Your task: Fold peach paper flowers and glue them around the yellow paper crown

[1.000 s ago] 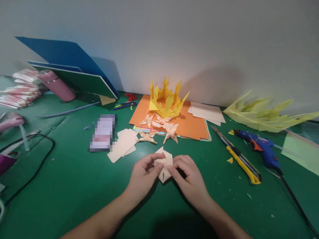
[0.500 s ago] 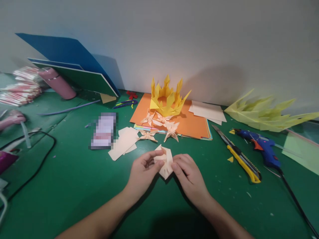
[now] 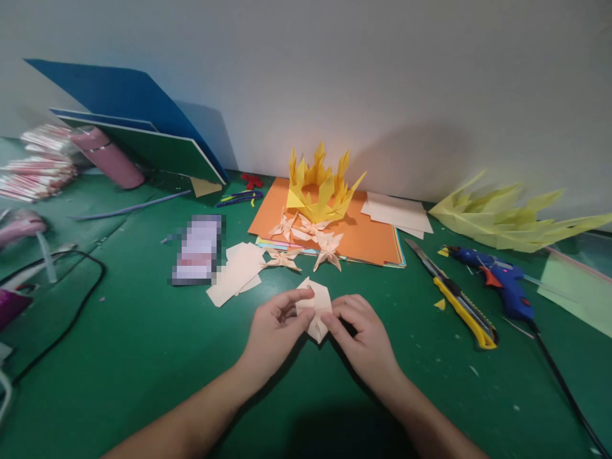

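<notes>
A folded piece of pale peach paper (image 3: 321, 294) is held between both hands, just above the green table. My left hand (image 3: 280, 322) pinches its left side, thumb and index finger on the top face. On the right, my right hand (image 3: 361, 328) grips the lower right edge, its thumb pressed on the folds. Behind the hands lie several folded peach paper flowers (image 3: 329, 250), some resting on the orange paper stack (image 3: 363, 236). Loose peach sheets (image 3: 236, 273) are spread to the left of the flowers.
A yellow paper crown (image 3: 325, 197) stands on the orange stack. To the right lie a yellow utility knife (image 3: 461, 306), a blue glue gun (image 3: 507, 280) with its cord and a pale yellow folded paper piece (image 3: 516, 220). A blurred-out phone (image 3: 198, 248) and pink bottle (image 3: 108, 156) are left.
My right thumb has slid inward and slightly up over the paper's lower folds. My left hand keeps its hold. The whole view has shifted very slightly.
</notes>
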`<state>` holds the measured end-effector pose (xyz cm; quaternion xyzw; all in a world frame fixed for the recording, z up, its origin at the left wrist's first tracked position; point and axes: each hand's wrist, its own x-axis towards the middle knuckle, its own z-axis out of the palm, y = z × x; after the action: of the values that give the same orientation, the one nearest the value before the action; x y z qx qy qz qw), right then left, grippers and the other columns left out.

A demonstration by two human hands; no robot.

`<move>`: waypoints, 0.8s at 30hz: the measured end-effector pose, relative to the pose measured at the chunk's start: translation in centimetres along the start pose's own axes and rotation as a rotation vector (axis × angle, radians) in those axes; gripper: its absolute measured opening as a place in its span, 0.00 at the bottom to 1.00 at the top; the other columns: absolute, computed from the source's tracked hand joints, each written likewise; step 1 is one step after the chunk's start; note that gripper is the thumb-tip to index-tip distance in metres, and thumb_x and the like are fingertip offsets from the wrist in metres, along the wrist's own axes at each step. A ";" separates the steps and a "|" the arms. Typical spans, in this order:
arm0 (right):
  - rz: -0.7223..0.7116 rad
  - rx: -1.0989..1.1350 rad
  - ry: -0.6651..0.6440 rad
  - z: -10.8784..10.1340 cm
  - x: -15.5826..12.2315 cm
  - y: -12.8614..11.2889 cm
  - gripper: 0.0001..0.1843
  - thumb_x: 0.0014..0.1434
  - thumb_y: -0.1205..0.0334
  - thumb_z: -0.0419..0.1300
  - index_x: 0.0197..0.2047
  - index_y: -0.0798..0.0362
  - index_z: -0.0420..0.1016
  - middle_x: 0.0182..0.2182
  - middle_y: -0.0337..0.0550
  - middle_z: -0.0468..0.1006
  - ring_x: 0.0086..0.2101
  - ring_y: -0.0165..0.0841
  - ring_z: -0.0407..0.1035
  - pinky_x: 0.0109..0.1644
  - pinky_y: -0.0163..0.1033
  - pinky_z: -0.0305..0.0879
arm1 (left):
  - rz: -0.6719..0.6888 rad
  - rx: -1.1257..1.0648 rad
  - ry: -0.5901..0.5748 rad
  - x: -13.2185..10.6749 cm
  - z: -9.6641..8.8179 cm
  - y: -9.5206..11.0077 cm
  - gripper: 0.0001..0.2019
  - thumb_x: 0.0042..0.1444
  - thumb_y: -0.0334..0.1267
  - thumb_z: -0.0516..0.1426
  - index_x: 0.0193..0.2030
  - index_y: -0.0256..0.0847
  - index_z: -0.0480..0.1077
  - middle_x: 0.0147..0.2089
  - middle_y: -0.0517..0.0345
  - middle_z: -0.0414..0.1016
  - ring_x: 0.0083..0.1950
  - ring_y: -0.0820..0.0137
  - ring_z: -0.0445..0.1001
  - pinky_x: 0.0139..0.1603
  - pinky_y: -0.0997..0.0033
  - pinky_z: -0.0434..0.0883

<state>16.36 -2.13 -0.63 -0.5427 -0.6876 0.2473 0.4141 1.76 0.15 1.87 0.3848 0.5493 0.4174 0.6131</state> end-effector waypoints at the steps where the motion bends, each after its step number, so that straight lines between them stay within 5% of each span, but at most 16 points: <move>1: 0.000 0.005 0.006 0.0 0.0 0.0 0.15 0.61 0.60 0.55 0.22 0.50 0.68 0.24 0.38 0.71 0.29 0.33 0.64 0.35 0.39 0.60 | 0.010 0.011 -0.004 0.0 -0.1 -0.1 0.13 0.36 0.34 0.65 0.33 0.37 0.76 0.28 0.58 0.78 0.26 0.76 0.71 0.28 0.77 0.70; 9: 0.022 0.032 0.034 0.1 -0.1 0.1 0.11 0.58 0.59 0.58 0.24 0.49 0.74 0.24 0.39 0.74 0.30 0.33 0.66 0.35 0.39 0.62 | 0.038 0.058 0.000 0.0 -0.3 -0.4 0.12 0.37 0.36 0.65 0.33 0.37 0.76 0.29 0.56 0.80 0.28 0.72 0.75 0.32 0.74 0.73; 24: 0.036 -0.026 0.017 0.0 0.0 0.2 0.18 0.58 0.57 0.57 0.18 0.50 0.61 0.19 0.36 0.67 0.26 0.31 0.62 0.31 0.37 0.59 | -0.051 -0.047 -0.049 0.0 -0.2 -0.1 0.17 0.32 0.37 0.68 0.32 0.36 0.76 0.25 0.58 0.79 0.27 0.71 0.76 0.32 0.71 0.74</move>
<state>16.48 -2.13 -0.75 -0.5626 -0.6774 0.2412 0.4081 1.53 0.16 1.71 0.3661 0.5338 0.4052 0.6456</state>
